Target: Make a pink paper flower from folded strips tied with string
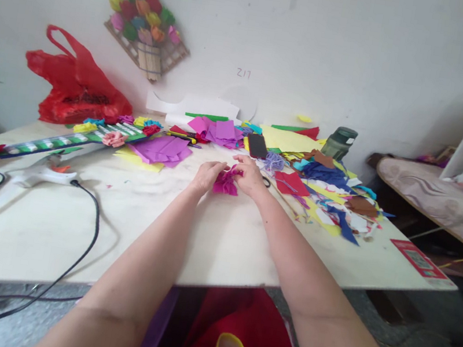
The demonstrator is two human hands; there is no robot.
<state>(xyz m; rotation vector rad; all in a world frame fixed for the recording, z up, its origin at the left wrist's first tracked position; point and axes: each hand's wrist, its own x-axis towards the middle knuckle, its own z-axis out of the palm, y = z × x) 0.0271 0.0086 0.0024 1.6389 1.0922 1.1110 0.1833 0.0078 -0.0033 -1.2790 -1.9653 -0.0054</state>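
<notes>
at mid-desk [219, 253], left hand [207, 175] and right hand [250, 178] pinch a crumpled magenta paper flower [225, 184] between fingertips; it looks half shaped, with purple paper squares [162, 149] lying unused nearby.

A pale table [224, 243] stands against a plain white wall [323, 35], with a paper-flower decoration [147, 22] hung on that wall above the table's far left, a patterned bed [430, 196] to the table's right, and grey floor [428, 345] beneath it.
</notes>
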